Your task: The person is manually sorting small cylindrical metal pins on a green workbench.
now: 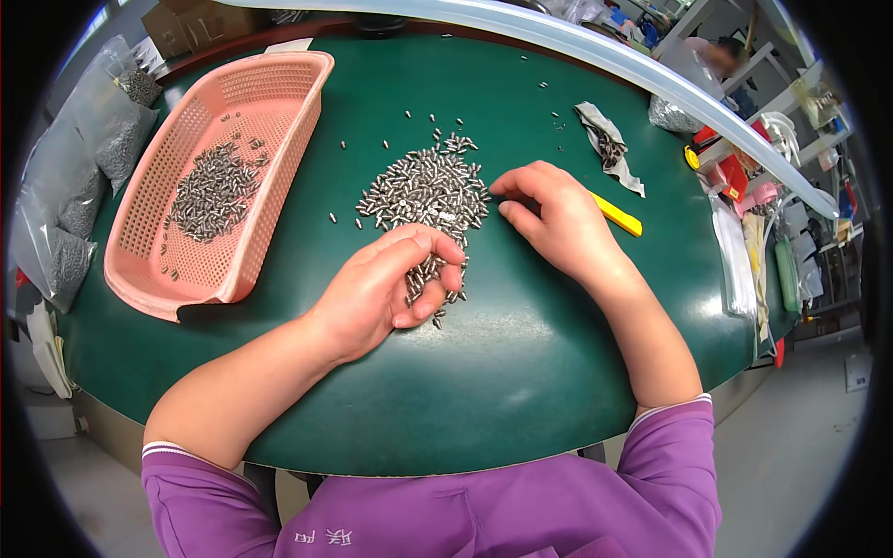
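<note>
A heap of small, shiny, bullet-shaped metal pins point(423, 186) lies on the green tabletop. My left hand point(386, 279) is curled at the heap's near edge, palm turned inward, with metal pins showing inside the curve of its fingers. How many pins it holds is hidden. At the heap's right edge is my right hand point(558, 219). Its thumb and forefinger are bent and apart, with their tips beside the outermost pins, and I see nothing between them. The other fingers are tucked behind and partly hidden.
Left of the heap, a pink perforated plastic basket point(286, 177) holds more metal pins. Clear bags of small parts point(79, 191) stand along the left edge. A yellow-handled tool point(618, 216) lies beyond my right wrist, near a crumpled white wrapper point(595, 130). A pale curved bar point(614, 56) crosses the far side.
</note>
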`<action>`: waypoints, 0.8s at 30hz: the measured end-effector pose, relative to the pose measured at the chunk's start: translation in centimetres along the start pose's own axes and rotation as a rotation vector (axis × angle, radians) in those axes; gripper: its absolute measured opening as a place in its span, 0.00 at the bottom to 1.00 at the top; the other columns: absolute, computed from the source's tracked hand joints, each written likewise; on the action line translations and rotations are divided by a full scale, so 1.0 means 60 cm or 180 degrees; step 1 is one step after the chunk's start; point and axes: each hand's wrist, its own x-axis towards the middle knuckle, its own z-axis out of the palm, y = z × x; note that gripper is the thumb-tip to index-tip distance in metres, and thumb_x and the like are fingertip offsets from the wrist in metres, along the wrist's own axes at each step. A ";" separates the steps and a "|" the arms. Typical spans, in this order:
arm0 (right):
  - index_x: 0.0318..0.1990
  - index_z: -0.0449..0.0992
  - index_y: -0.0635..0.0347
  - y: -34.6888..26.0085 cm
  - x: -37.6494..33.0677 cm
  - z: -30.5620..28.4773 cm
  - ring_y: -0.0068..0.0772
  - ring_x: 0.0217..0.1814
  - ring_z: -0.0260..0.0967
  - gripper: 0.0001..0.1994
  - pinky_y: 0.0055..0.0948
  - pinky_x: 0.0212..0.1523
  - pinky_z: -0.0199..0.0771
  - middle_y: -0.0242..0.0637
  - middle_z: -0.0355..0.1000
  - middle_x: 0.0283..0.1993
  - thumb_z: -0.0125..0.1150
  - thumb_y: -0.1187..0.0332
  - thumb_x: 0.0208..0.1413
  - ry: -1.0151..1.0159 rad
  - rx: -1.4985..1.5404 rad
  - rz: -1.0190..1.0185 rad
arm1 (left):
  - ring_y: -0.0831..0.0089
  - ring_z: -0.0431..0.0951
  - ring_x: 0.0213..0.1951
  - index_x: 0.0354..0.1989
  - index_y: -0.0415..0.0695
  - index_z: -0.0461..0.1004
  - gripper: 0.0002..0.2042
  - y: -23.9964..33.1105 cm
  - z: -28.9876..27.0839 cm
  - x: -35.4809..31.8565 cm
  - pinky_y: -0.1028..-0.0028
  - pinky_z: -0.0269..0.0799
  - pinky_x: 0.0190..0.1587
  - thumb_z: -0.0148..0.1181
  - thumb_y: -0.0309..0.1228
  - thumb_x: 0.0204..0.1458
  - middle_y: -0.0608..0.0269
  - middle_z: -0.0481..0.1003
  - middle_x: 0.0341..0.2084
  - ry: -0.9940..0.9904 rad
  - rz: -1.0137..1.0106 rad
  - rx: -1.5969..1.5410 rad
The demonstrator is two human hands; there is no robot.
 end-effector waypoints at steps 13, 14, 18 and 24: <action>0.34 0.73 0.61 -0.043 0.000 -0.009 0.26 0.33 0.67 0.05 0.25 0.36 0.69 0.33 0.68 0.32 0.61 0.72 0.50 -0.0364 0.0879 0.0403 | 0.85 0.61 0.20 0.41 0.42 0.67 0.07 -0.006 -0.005 0.001 0.85 0.53 0.18 0.48 0.31 0.60 0.63 0.70 0.30 0.0045 -0.0041 -0.0005; 0.34 0.73 0.62 -0.051 -0.004 -0.011 0.23 0.33 0.66 0.05 0.23 0.36 0.68 0.31 0.67 0.33 0.60 0.71 0.51 -0.0399 0.1210 0.0377 | 0.86 0.63 0.20 0.42 0.42 0.67 0.07 -0.008 -0.004 0.002 0.85 0.53 0.17 0.50 0.30 0.59 0.64 0.71 0.30 0.0029 -0.0012 -0.0119; 0.34 0.73 0.61 -0.084 -0.017 -0.009 0.20 0.33 0.65 0.04 0.21 0.35 0.68 0.30 0.67 0.33 0.60 0.74 0.51 -0.0534 0.1918 -0.0041 | 0.86 0.62 0.20 0.43 0.42 0.66 0.08 -0.004 0.002 0.001 0.86 0.53 0.17 0.52 0.29 0.58 0.64 0.71 0.30 0.0127 -0.0107 -0.0047; 0.33 0.74 0.61 -0.088 -0.018 -0.013 0.18 0.34 0.66 0.04 0.20 0.34 0.68 0.29 0.67 0.34 0.62 0.75 0.50 -0.0569 0.2025 0.0050 | 0.86 0.62 0.19 0.43 0.42 0.67 0.07 -0.005 0.001 0.000 0.86 0.53 0.17 0.52 0.30 0.59 0.65 0.71 0.28 0.0138 -0.0161 0.0032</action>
